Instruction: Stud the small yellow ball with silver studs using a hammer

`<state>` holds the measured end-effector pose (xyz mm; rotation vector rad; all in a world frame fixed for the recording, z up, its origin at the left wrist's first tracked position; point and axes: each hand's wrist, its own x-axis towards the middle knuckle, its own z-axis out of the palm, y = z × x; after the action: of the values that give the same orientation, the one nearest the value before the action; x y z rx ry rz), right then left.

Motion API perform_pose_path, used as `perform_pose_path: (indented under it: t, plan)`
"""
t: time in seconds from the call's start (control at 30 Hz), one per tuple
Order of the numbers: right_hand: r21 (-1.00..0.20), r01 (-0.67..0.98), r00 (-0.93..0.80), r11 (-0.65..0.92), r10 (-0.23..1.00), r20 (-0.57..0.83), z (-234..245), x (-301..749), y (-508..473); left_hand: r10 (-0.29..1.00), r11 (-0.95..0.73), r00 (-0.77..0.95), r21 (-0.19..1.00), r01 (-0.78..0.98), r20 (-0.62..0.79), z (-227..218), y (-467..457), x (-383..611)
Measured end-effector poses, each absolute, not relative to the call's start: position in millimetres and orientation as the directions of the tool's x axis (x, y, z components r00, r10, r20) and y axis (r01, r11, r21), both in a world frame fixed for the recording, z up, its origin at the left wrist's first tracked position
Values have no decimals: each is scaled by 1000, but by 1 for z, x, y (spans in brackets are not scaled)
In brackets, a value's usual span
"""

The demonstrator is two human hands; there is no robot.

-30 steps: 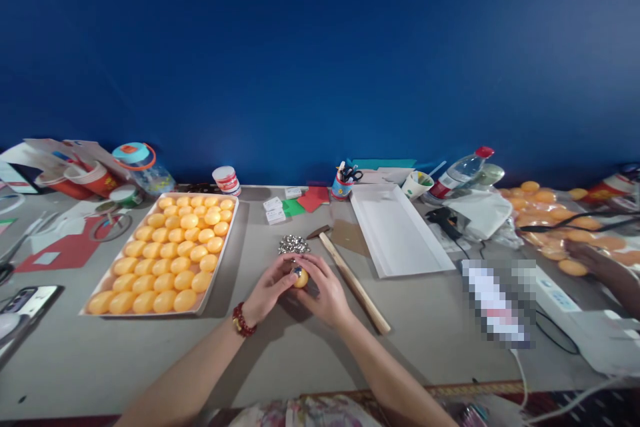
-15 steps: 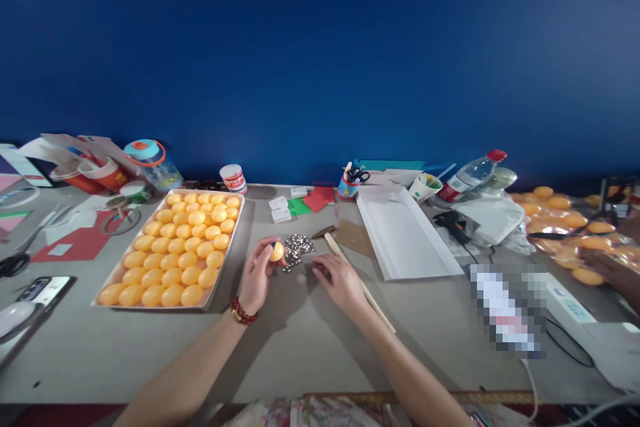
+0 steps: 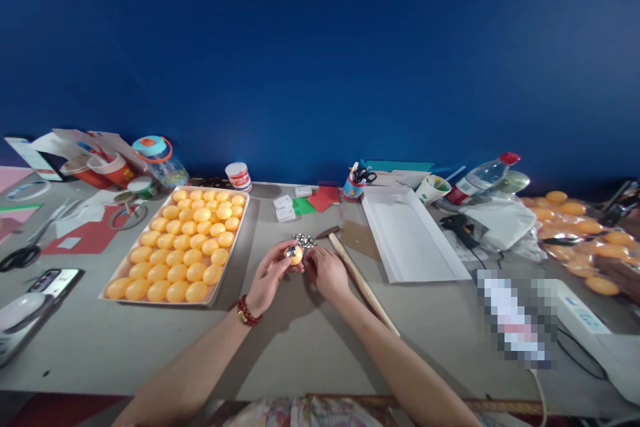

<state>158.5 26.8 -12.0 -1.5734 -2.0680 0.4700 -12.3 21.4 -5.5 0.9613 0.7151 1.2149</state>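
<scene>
Your right hand (image 3: 326, 271) returned beside ball (image 3: 294, 255); left hand (image 3: 267, 277) pinching it. Right fingers curled, grip unclear. Loosen pinch, ball rolls into studs (image 3: 304, 241).

Deep blue wall (image 3: 320, 47), grey table (image 3: 100, 347)

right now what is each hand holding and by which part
The left hand holds an orange ball by its sides, between thumb and fingertips. The right hand sits beside it; whether it grips anything cannot be told.
</scene>
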Motion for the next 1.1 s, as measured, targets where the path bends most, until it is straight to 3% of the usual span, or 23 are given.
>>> perform_pose_path:
  t: [0.27, 0.53, 0.8, 1.1]
  plan:
    - [-770, 618, -75, 156, 987, 140, -12, 175, 26, 954, -2, 281, 943, -332, 101, 1, 17, -13]
    - [-987, 159, -15, -4, 1000, -7, -1, 183, 16, 954, -24, 282, 964, -264, 101, -3, 15, -9]
    - [-965, -209, -113, -159, 984, -137, -2, 181, 15, 949, -5, 305, 974, -226, 76, -2, 15, -9]
    - [-892, -356, -247, -277, 949, -196, 4, 181, 11, 934, -106, 324, 982, -156, 152, -5, 15, -11]
